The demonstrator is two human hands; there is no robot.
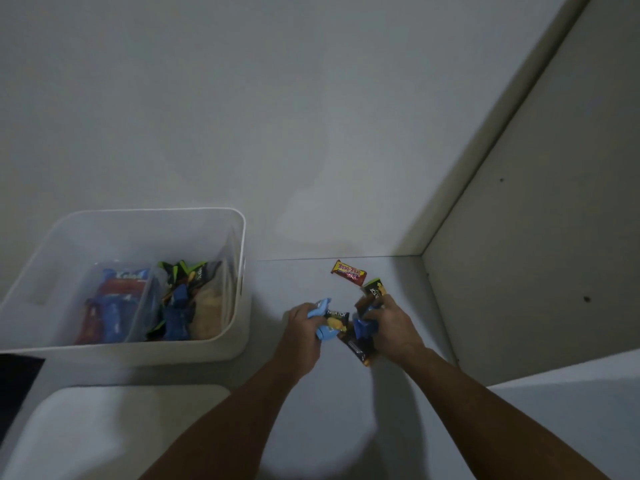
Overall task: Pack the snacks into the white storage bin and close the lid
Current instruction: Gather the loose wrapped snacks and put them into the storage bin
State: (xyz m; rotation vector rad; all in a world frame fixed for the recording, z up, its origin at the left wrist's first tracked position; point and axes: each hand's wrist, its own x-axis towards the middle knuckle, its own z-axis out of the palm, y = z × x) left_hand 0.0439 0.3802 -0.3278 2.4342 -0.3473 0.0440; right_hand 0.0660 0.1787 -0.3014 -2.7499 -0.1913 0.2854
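Note:
The white storage bin (239,244) stands open at the left, holding several blue, red and black-green snack packets. My left hand (300,320) is closed around a light blue packet (323,308) and a black packet (335,320). Close beside it, my right hand (391,323) grips a bunch of packets: a blue one (363,327), a black-green one (374,289) sticking up, and a dark brown bar (356,348) hanging below. A red and yellow candy bar (349,271) lies loose on the surface just beyond my hands. The white lid (114,424) lies flat in front of the bin.
A white wall rises behind the bin and the snacks. A beige panel (540,237) closes off the right side, meeting the surface close to my right hand. A dark object (17,382) shows at the left edge.

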